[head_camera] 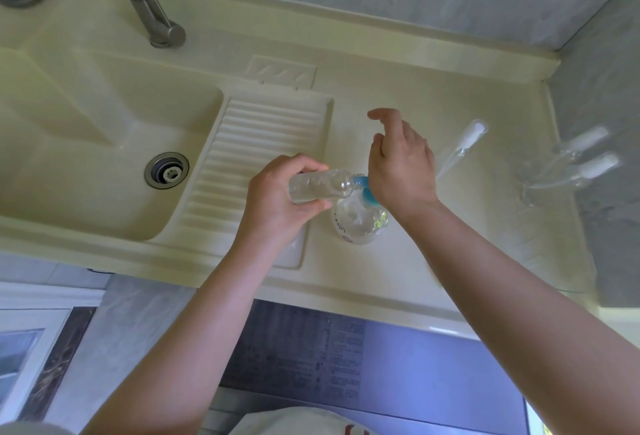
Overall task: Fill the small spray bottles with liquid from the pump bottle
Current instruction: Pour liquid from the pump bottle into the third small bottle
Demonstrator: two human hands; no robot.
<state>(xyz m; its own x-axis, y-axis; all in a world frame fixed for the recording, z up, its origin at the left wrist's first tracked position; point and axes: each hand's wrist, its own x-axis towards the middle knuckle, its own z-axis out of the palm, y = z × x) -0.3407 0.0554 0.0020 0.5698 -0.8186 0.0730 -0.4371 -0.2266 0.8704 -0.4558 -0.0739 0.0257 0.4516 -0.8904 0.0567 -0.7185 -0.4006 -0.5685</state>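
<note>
My left hand [277, 197] grips a small clear spray bottle [320, 186], held nearly level with its open neck against the blue nozzle of the pump bottle [360, 221]. That clear pump bottle stands on the cream counter [398, 261] just right of the washboard. My right hand [400, 164] presses down on the blue pump head [363, 188] with its palm, fingers loosely spread. A spray cap with its dip tube [460, 147] lies on the counter to the right. Further right lie two more small spray bottles [571, 160], blurred.
A sink basin [86, 143] with a drain [167, 170] fills the left side, with a ribbed washboard [256, 154] beside it. A metal faucet [149, 8] rises at the back. Tiled walls close off the back and right.
</note>
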